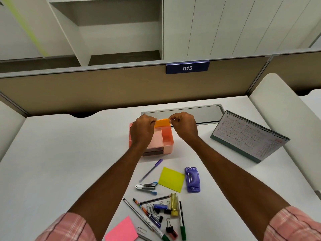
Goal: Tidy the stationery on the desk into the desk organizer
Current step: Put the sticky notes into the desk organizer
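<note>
A pink desk organizer [167, 142] stands mid-desk with open compartments on top and a drawer slot in front. My left hand [142, 130] and my right hand [185, 125] pinch the two ends of an orange sticky-note pad [162, 122], holding it over the organizer's rear compartment. Nearer to me lie a purple pen [151, 170], a yellow sticky pad [171, 179], a purple hole punch [192, 179], a small stapler [146, 186], a pink sticky pad [121, 230], and a heap of pens, markers and binder clips [161, 213].
A desk calendar [250, 134] stands at the right. A grey cable tray lid [205, 113] is set into the desk behind the organizer. A tan partition [104, 89] closes the desk's far side. White side panels flank the desk.
</note>
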A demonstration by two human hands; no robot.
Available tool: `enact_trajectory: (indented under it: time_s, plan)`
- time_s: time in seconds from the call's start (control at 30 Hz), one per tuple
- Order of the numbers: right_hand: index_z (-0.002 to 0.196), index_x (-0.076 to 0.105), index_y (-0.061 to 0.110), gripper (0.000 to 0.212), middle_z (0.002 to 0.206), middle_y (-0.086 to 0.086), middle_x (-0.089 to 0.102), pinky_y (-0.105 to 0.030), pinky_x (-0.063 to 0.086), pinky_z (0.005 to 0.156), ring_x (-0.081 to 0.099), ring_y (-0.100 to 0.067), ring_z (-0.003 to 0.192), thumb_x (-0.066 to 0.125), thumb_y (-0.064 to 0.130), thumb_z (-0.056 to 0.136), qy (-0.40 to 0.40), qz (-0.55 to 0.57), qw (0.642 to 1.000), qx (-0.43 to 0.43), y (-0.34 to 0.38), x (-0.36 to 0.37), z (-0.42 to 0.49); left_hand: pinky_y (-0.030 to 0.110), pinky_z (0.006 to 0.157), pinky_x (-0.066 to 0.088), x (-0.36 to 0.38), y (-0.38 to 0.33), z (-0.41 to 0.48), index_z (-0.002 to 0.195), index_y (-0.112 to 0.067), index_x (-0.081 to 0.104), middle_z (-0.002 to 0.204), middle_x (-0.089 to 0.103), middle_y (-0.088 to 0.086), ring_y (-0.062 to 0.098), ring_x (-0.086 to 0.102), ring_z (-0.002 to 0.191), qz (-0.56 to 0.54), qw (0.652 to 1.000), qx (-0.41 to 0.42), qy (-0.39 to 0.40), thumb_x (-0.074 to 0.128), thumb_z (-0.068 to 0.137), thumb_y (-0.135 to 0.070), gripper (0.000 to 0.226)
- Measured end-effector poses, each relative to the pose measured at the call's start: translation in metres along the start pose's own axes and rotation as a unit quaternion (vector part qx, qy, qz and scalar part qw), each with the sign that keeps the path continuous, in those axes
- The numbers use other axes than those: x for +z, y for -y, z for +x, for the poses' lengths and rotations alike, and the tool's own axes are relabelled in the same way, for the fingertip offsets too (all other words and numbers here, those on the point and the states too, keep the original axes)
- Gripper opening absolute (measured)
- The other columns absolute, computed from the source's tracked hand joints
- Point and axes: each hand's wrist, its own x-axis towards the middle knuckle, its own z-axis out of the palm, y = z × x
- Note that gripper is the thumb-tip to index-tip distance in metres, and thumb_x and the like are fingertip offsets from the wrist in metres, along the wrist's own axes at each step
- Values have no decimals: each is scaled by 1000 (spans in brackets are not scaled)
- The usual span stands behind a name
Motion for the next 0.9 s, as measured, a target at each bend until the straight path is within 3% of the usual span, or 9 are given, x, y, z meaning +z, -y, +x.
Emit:
enact_trajectory:
  time_s: [0.47,0.67,0.9]
  plan:
    - [114,78,16,21,112,-5,76,-35,59,81,71,-24,92,71,24,96,89,-106,990,17,-11,26,7,32,85,55,25,20,5,125,-17,74,122,72,9,28,69,104,50,992,-6,115,61,102,-29,29]
    - [113,76,15,20,107,-10,70,-33,57,76,67,-27,85,68,20,96,108,-197,974,-37,-11,29,6,33,86,56,25,21,6,118,-15,76,118,73,10,29,69,101,48,990,-1,135,62,102,-30,26]
    - [133,65,18,38,123,-11,67,-39,57,83,68,-32,101,68,27,97,109,-197,974,-29,-8,28,1,33,91,54,21,23,1,121,-14,75,125,72,11,30,68,108,24,992,7,127,61,102,-28,27]
